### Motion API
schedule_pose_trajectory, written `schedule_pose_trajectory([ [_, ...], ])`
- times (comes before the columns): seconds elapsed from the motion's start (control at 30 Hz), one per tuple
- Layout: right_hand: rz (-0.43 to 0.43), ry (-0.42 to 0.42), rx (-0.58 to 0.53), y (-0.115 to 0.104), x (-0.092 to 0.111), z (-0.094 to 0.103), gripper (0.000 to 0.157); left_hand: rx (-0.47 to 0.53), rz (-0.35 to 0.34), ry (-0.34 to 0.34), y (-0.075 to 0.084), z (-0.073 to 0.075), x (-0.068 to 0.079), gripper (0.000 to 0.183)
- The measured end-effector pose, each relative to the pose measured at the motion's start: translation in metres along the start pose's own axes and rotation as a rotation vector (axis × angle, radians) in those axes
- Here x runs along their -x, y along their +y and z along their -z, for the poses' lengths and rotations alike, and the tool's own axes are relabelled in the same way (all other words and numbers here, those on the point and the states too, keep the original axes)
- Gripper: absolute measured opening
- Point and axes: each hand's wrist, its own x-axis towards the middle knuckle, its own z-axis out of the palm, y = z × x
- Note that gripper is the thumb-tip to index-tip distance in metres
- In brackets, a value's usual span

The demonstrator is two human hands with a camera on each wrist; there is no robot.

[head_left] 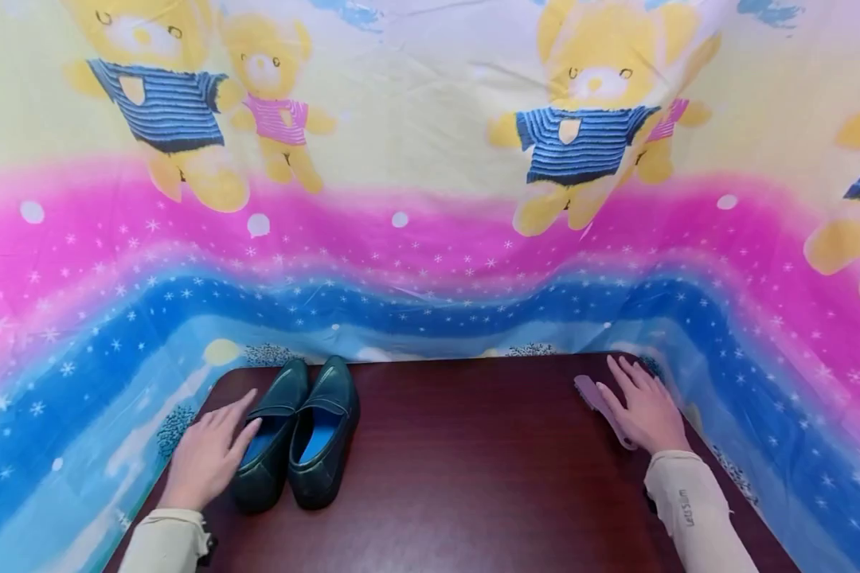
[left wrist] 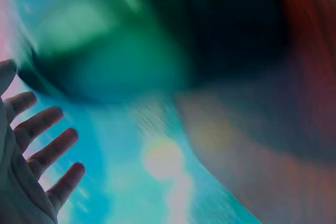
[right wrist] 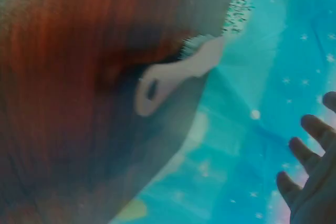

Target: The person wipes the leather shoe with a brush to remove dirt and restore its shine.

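Observation:
A pair of dark green loafers with blue insoles stands on the left of the table; the left loafer (head_left: 287, 387) is nearest my left hand (head_left: 204, 454), and the right loafer (head_left: 333, 386) stands close beside it. With fingers spread, the left hand overlaps the left loafer's edge in the head view. In the left wrist view a loafer (left wrist: 105, 40) shows large and blurred beyond the fingers. On the right lies a pale purple brush (head_left: 603, 411), and my right hand (head_left: 652, 410) hovers beside it, fingers extended. Bristles and a slotted handle show on the brush (right wrist: 181, 74) in the right wrist view.
The dark reddish-brown table (head_left: 459, 469) has rounded far corners. A cloth (head_left: 401, 263) printed with bears and snowflakes hangs behind the table and along both sides.

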Motion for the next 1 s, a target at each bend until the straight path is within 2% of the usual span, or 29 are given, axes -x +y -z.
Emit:
schedule_pose_trajectory([
  [0.17, -0.078, -0.141, 0.007, 0.007, 0.002, -0.016, 0.070, 0.021, -0.108, 0.043, 0.057, -0.008, -0.005, 0.034],
  [0.3, -0.133, -0.201, -0.006, 0.017, 0.003, -0.032, 0.073, -0.002, -0.129, -0.010, 0.084, -0.021, -0.002, 0.024],
  [0.4, -0.163, -0.230, -0.015, 0.024, 0.004, -0.042, 0.074, -0.017, -0.093, -0.073, 0.091, -0.032, 0.003, 0.024],
  [0.47, -0.177, -0.257, -0.017, 0.026, 0.004, -0.046, 0.075, -0.039, -0.087, -0.083, 0.093, -0.039, 0.006, 0.025],
  [0.67, -0.196, -0.282, -0.031, 0.026, -0.001, -0.055, 0.076, -0.148, -0.213, 0.022, 0.097, -0.051, 0.011, 0.028],
  [0.73, -0.199, -0.273, -0.042, 0.028, -0.004, -0.058, 0.073, -0.159, -0.229, 0.032, 0.098, -0.054, 0.011, 0.029],
  [1.0, -0.246, -0.293, -0.098, 0.033, -0.014, -0.071, 0.053, -0.128, -0.155, -0.064, 0.100, -0.056, 0.010, 0.040],
])
